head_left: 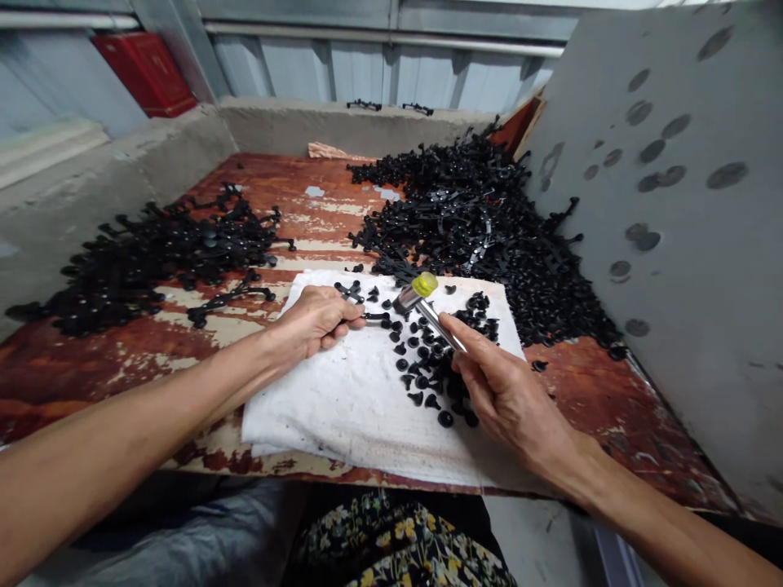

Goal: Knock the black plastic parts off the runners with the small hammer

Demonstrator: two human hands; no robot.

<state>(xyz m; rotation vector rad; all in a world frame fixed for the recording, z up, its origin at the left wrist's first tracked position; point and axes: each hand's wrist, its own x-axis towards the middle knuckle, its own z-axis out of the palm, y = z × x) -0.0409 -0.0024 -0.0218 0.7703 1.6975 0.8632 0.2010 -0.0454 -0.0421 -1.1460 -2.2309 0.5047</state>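
Note:
A white cloth (342,408) lies folded on the worn red-brown table. Over its upper left part, my left hand (319,316) is closed on a black bracket (374,316) with knobbed ends. My right hand (505,383) grips the metal handle of a small hammer (435,319), which has a yellow face pointing up and a dark face pointing down. The hammer head is just right of the bracket; whether they touch is unclear. Many small black caps (422,381) are scattered on the cloth, some partly hidden beneath my right hand.
A large heap of black parts (453,204) covers the back right of the table (281,191). Another pile of brackets (165,253) lies at the left. A grey spotted panel (685,244) stands on the right, and a low concrete ledge (275,126) runs behind.

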